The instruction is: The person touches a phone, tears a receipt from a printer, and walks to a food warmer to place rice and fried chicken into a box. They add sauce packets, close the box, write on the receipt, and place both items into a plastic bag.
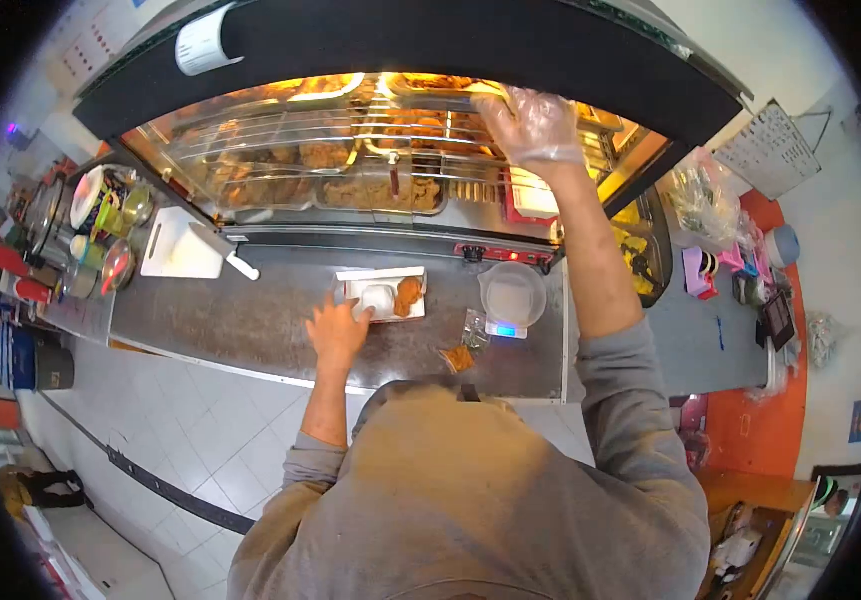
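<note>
— Hands, nearest one first: where is it?

— My left hand [335, 332] lies on the steel counter [250, 320], bare, fingers spread and gripping nothing. The fingertips reach the near left corner of a white paper box [380, 272].

— What is in the box?

— A white rice ball [377, 298] on the left, and a piece of fried chicken [408, 296] just beside it on the right.

— And around it?

— Small sauce packets [458, 357] lie nearer to me, on the right. Beyond them a clear bowl [512, 292] sits on a little scale [503, 329]. Well off to the left there is a white cutting board [182, 245].

— The other hand?

— My right hand [535, 125], in a thin clear glove, is up inside the lit display case [280, 150], at the end of a metal tray [430, 92] on the top rack. The fingers bend toward it, but I cannot tell whether they have closed on the tray. More fried pieces fill the shelves below.
</note>
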{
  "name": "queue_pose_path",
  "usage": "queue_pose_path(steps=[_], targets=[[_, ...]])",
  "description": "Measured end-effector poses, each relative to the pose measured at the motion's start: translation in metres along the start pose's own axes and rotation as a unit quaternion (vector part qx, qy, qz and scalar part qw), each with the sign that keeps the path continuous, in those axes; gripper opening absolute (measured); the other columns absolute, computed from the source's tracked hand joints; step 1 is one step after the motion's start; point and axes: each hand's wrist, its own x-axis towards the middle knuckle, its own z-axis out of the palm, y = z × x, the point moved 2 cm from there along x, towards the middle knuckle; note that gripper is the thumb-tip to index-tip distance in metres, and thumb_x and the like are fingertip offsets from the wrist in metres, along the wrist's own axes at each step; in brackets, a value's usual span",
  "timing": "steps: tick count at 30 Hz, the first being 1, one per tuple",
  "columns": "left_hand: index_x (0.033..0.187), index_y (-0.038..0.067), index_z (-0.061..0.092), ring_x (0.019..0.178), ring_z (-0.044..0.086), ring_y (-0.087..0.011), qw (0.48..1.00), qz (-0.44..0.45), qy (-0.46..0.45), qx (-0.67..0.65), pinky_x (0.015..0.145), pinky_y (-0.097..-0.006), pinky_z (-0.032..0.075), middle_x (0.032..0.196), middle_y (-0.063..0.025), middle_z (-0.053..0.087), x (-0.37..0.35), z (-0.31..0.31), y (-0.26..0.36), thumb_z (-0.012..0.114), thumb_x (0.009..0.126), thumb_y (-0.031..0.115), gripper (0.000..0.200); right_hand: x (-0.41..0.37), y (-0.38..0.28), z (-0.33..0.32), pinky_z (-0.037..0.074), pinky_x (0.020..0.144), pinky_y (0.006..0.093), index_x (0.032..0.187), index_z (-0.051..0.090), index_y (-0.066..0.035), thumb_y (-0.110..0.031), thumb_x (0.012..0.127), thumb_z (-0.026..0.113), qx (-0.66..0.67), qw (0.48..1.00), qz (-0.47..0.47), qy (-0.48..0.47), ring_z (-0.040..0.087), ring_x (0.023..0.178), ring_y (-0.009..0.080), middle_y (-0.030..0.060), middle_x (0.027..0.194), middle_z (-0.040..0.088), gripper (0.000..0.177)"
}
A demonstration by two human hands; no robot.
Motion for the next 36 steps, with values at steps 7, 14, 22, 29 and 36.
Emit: queue_pose_path(steps=[7, 14, 22, 29, 36], targets=[[0.118, 0.01, 0.063, 0.111, 0.058, -0.0349, 0.946, 0.169, 0.106, -0.254, 0.094, -0.0432, 0.046, 0.124, -0.0166, 0.059, -0.046, -0.009, -0.014, 0.066, 0.085, 0.042, 0.047, 0.044, -0.01, -0.005, 0.038, 0.107, 0.0424, 0.124, 0.062, -0.01, -0.051, 0.087, 0.058, 0.027, 0.949, 0.064, -0.308, 0.051, 0.123, 0.0365, 0.0226, 0.132, 0.054, 0.056], [0.116, 0.004, 0.063, 0.097, 0.065, -0.028, 0.843, 0.313, 0.108, -0.423, 0.078, -0.0361, 0.055, 0.111, -0.0171, 0.065, -0.066, -0.047, 0.009, 0.074, 0.084, 0.023, 0.039, -0.017, -0.001, -0.038, 0.049, 0.059, 0.0418, 0.082, 0.061, -0.007, -0.016, 0.08, 0.072, 0.036, 0.992, -0.117, 0.007, 0.061, 0.066, 0.0319, 0.0107, 0.074, 0.062, 0.015], [0.136, 0.003, 0.043, 0.108, 0.061, -0.0211, 0.505, 0.256, -0.246, -0.787, 0.093, -0.0388, 0.05, 0.12, -0.0098, 0.06, -0.065, -0.115, 0.14, 0.057, 0.097, 0.024, 0.047, -0.094, -0.037, -0.126, 0.04, 0.057, 0.0382, 0.085, 0.065, -0.009, -0.009, 0.065, 0.071, 0.017, 0.989, -0.145, 0.025, 0.055, 0.067, 0.025, 0.0046, 0.071, 0.057, 0.021], [0.129, 0.007, 0.042, 0.106, 0.062, -0.0218, 0.463, 0.153, -0.245, -0.838, 0.091, -0.036, 0.054, 0.124, -0.0111, 0.056, -0.099, -0.107, 0.15, 0.062, 0.092, 0.01, 0.042, -0.131, -0.047, -0.132, 0.039, 0.06, 0.036, 0.09, 0.065, -0.012, -0.012, 0.06, 0.073, 0.062, 0.988, -0.137, -0.028, 0.052, 0.07, 0.0219, 0.0006, 0.076, 0.054, 0.031], [0.112, 0.006, 0.048, 0.095, 0.065, -0.0182, 0.385, 0.067, -0.217, -0.894, 0.087, -0.0302, 0.059, 0.11, -0.0056, 0.057, -0.116, -0.105, 0.148, 0.06, 0.093, 0.008, 0.022, -0.117, -0.044, -0.131, 0.045, 0.064, 0.0345, 0.092, 0.067, -0.011, -0.017, 0.06, 0.07, 0.087, 0.981, -0.149, -0.084, 0.056, 0.076, 0.0198, 0.0002, 0.077, 0.054, 0.033]])
